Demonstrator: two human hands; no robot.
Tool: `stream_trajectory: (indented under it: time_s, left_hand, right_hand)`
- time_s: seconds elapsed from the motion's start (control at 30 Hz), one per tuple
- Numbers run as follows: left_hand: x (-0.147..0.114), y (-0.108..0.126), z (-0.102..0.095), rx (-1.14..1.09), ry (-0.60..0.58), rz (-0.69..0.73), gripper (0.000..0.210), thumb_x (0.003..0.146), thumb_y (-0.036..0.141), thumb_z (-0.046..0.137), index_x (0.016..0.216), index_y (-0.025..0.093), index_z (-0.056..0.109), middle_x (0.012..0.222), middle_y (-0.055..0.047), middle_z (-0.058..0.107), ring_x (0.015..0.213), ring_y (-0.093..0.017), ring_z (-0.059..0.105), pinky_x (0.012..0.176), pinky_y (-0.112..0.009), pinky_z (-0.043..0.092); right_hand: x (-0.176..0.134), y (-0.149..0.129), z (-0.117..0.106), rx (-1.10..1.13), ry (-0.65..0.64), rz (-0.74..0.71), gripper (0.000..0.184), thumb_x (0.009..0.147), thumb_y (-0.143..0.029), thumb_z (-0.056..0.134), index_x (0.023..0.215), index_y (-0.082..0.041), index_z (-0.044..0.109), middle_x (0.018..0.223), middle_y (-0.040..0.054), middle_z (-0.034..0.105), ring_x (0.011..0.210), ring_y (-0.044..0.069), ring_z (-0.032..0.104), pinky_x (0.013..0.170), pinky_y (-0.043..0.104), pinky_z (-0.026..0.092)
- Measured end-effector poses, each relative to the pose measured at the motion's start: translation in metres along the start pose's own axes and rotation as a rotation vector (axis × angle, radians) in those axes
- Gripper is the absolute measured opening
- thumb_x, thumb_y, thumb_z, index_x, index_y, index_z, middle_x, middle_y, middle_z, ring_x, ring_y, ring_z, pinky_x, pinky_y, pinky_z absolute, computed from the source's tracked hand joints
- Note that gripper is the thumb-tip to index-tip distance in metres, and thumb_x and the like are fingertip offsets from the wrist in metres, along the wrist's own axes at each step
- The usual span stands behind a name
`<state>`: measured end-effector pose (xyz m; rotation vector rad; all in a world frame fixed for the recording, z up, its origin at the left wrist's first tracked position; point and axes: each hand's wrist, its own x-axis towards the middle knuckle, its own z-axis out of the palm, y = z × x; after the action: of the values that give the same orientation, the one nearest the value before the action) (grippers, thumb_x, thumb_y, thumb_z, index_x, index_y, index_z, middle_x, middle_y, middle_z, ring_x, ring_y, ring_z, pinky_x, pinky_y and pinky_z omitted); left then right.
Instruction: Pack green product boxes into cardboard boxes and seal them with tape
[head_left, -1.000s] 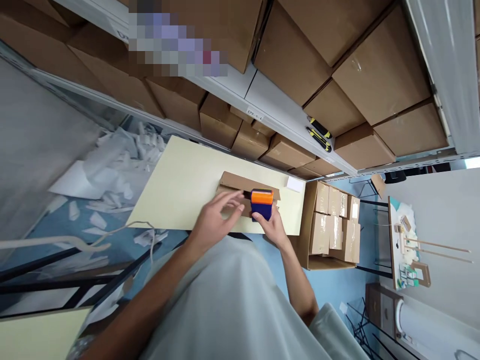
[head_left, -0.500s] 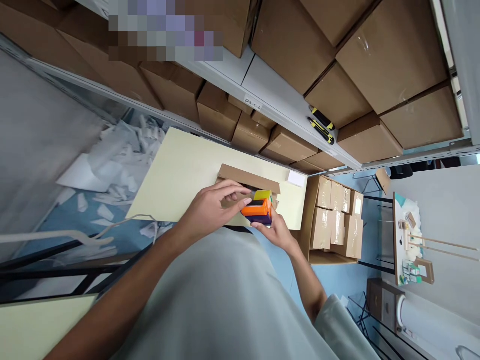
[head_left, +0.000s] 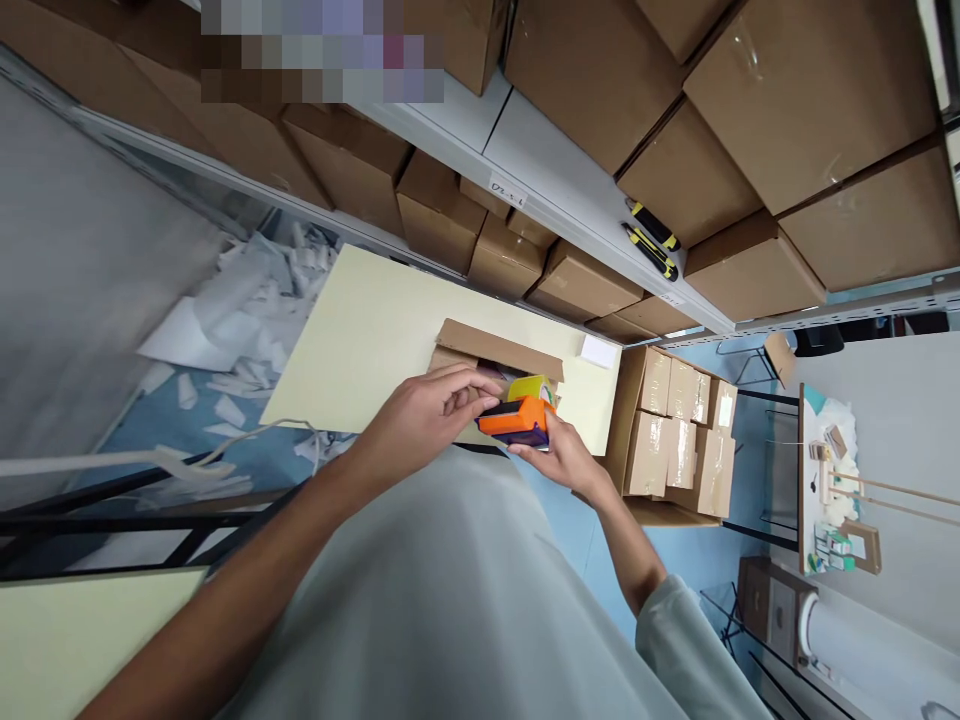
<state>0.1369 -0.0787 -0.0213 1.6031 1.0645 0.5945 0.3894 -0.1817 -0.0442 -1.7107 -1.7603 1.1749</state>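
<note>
Dispenser (head_left: 514, 422) w/ yellow roll (head_left: 527, 388) in R hand (head_left: 568, 458), grip clamped on its body, approx. over near edge of tabletop (head_left: 360, 330), just beside box (head_left: 450, 357). L hand (head_left: 420, 415) at its front end, thumb & index close tog.; can't tell if they pinch tape. Risk (judgmt): fingertips nicked if they slip on any cutting edge there, or loose tape snagging box flap (head_left: 499, 347) if dispenser dips.

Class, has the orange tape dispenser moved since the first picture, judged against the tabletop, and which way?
Yes: the tape dispenser has shifted toward the near edge of the tabletop and turned, showing its yellow roll.
</note>
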Motion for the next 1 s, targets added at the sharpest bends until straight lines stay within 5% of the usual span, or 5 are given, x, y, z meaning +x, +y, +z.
stream_trajectory:
  time_s: [0.13, 0.27, 0.7, 0.87, 1.0]
  left_hand:
    - [-0.008, 0.0, -0.001, -0.029, 0.028, -0.038, 0.045, 0.1, 0.065, 0.061, 0.101, 0.025, 0.082, 0.1, -0.004, 0.081, 0.068, -0.016, 0.058, 0.069, -0.028, 0.057]
    - [-0.015, -0.001, -0.004, -0.136, 0.006, -0.18, 0.044, 0.091, 0.065, 0.07, 0.102, 0.024, 0.082, 0.078, -0.001, 0.075, 0.062, -0.016, 0.057, 0.06, -0.027, 0.053]
    - [-0.025, -0.018, 0.0, -0.298, 0.075, -0.398, 0.053, 0.081, 0.074, 0.072, 0.094, 0.024, 0.079, 0.088, -0.006, 0.08, 0.086, -0.025, 0.074, 0.081, -0.032, 0.062]
    - [-0.023, -0.029, 0.003, -0.404, 0.042, -0.469, 0.047, 0.077, 0.066, 0.077, 0.094, 0.022, 0.079, 0.065, 0.0, 0.063, 0.065, -0.02, 0.061, 0.059, -0.027, 0.051]
    - [-0.021, -0.046, -0.014, -0.483, 0.157, -0.486, 0.049, 0.078, 0.062, 0.082, 0.104, 0.021, 0.081, 0.058, 0.004, 0.051, 0.051, -0.013, 0.044, 0.046, -0.024, 0.035]
  right_hand:
    - [0.003, -0.007, -0.009, -0.032, -0.064, -0.062, 0.049, 0.103, -0.064, 0.075, 0.134, -0.025, 0.071, 0.106, 0.005, 0.08, 0.091, 0.027, 0.077, 0.085, 0.039, 0.066]
    - [0.005, -0.017, -0.019, -0.071, -0.144, -0.058, 0.046, 0.102, -0.06, 0.075, 0.131, -0.024, 0.072, 0.091, 0.0009, 0.076, 0.078, 0.023, 0.072, 0.075, 0.034, 0.061]
    - [0.02, -0.044, -0.027, 0.124, -0.423, 0.325, 0.062, 0.09, -0.081, 0.081, 0.102, -0.022, 0.068, 0.079, -0.0014, 0.072, 0.071, 0.019, 0.07, 0.068, 0.029, 0.054]
    - [0.022, -0.046, -0.042, 0.188, -0.554, 0.436, 0.062, 0.089, -0.08, 0.083, 0.104, -0.022, 0.068, 0.08, -0.001, 0.076, 0.071, 0.019, 0.077, 0.067, 0.027, 0.059]
    - [0.024, -0.04, -0.066, 0.131, -0.589, 0.491, 0.061, 0.088, -0.079, 0.084, 0.099, -0.021, 0.068, 0.076, 0.0005, 0.078, 0.067, 0.019, 0.077, 0.063, 0.026, 0.058]
